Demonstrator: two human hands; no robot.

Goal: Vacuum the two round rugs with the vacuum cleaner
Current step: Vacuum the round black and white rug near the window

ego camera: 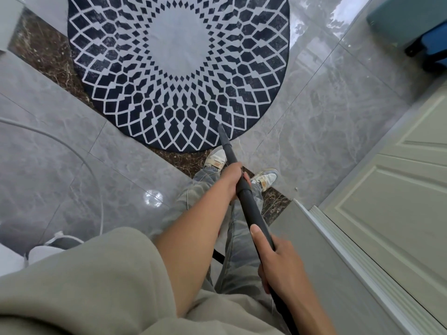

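A round rug (179,39) with a dark blue and grey diamond pattern lies on the tiled floor ahead of my feet. A dark grey vacuum wand (249,206) slants from the lower right up to a narrow nozzle tip (221,129) resting on the rug's near edge. My left hand (233,181) grips the wand at its joint, partway down. Closer to me, my right hand (278,259) holds the wand with the thumb laid along the tube. Only one rug is in view.
A pale panelled door (399,189) and its frame stand on the right. A blue wheeled case (430,37) sits at the top right. A white cord (92,170) curves over the floor at the left, near white objects (48,247). A white unit (9,22) stands at the top left.
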